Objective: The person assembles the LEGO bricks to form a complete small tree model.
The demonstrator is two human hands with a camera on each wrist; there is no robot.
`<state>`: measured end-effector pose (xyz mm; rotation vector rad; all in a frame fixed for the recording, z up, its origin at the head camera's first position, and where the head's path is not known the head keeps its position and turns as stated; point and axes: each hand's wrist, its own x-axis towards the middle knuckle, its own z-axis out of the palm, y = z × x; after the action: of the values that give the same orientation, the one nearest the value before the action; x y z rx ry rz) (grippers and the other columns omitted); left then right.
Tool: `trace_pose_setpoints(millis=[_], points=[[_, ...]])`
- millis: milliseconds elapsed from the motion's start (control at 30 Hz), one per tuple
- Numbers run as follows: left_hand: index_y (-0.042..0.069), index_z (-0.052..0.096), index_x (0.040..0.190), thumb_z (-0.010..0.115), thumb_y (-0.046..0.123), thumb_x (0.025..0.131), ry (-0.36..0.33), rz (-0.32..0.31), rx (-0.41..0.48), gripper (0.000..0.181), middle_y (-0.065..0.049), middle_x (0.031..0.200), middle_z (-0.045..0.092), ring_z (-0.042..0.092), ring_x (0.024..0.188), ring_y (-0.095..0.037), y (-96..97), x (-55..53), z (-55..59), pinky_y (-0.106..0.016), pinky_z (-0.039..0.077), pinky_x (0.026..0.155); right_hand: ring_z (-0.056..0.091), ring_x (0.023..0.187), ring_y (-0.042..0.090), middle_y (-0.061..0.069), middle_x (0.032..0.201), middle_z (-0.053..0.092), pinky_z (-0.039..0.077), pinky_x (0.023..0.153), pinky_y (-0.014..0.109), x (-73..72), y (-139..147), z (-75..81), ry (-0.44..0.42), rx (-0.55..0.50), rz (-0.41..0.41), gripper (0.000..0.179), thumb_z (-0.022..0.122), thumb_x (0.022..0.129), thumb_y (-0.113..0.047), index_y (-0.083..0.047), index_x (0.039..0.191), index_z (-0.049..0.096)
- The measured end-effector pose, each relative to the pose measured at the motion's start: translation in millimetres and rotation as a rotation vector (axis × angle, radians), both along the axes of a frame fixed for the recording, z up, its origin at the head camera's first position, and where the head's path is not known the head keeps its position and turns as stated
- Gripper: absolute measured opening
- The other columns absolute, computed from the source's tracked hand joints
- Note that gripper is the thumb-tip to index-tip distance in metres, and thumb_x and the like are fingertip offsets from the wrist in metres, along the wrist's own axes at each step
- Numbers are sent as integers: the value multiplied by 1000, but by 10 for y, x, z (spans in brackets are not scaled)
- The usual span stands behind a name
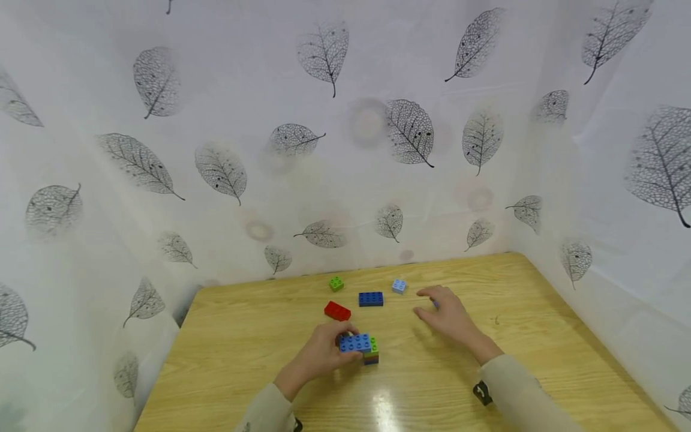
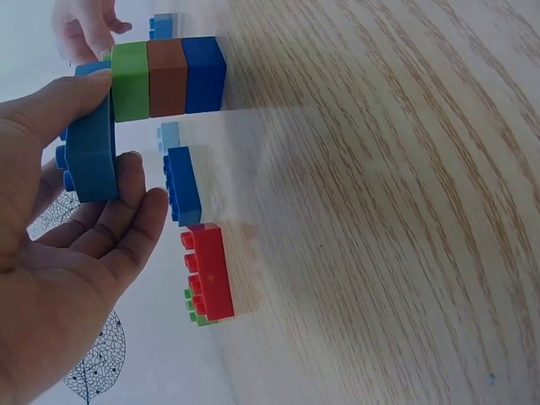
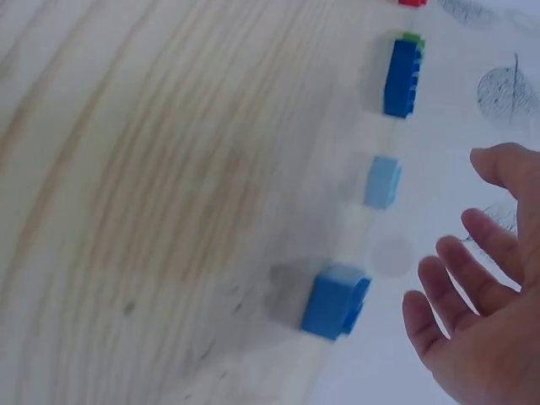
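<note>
My left hand (image 1: 326, 351) grips a blue building brick (image 1: 355, 342) with rows of studs, thumb on one side and fingers on the other. One end of that brick overlaps a small stack of a green brick (image 2: 130, 82), a brown brick (image 2: 167, 78) and a dark blue brick (image 2: 204, 76) standing on the table; the other end juts out toward the palm. My right hand (image 1: 450, 318) hovers over the table's right part, fingers apart and holding nothing. Close by its fingers is a blue brick (image 3: 332, 304), mostly hidden behind the hand in the head view.
Beyond the hands, on the wooden table (image 1: 232, 354), lie a red brick (image 1: 338, 311), a long dark blue brick (image 1: 370, 299), a small green brick (image 1: 336, 284) and a light blue brick (image 1: 399, 286). A leaf-patterned white curtain (image 1: 356, 180) borders the table's back and sides.
</note>
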<state>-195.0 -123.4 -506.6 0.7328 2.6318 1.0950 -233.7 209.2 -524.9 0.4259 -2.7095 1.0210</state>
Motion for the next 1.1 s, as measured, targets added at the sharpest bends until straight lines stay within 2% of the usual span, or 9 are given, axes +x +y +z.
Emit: trace_pose_setpoints(millis=[100,267,500,767,933,1100], points=[[21,71,120,85,33,91,3,-5,5,35,3,116,71,57,94,-8,5,11,10,-24,50,84,61,121,42,21,133,68,51,100,62,-36,150,-71,14,9,-59,42,78,95,-22,0,130,70],[20,71,120,86,32,90,2,-9,14,35,2,115,72,57,95,-9,12,15,14,-25,51,84,58,127,46,25,136,65,48,104,65,-76,331,-163,-28,24,-123,48,77,96,-25,2,134,66],[20,71,120,85,33,90,5,-6,4,35,2,117,72,58,96,-9,9,13,10,-26,52,87,64,113,41,26,134,63,56,92,58,-93,452,-216,-120,40,-150,56,78,96,-28,3,140,61],[22,71,121,85,33,91,-1,-4,4,35,4,117,71,58,96,-6,7,5,-5,-24,51,86,67,107,37,27,126,65,58,87,52,-106,489,-250,-215,47,-165,64,81,93,-29,8,140,59],[22,71,121,85,33,91,-3,-4,2,35,4,117,71,58,96,-7,7,3,-6,-24,51,86,67,102,34,26,119,66,58,85,51,-125,507,-270,-223,53,-161,61,81,91,-25,10,137,60],[22,70,120,85,33,91,-2,-7,4,35,4,116,71,57,95,-7,2,-5,-10,-23,50,85,67,99,33,26,115,67,58,83,50,-157,539,-306,-195,66,-153,55,78,91,-21,10,134,63]])
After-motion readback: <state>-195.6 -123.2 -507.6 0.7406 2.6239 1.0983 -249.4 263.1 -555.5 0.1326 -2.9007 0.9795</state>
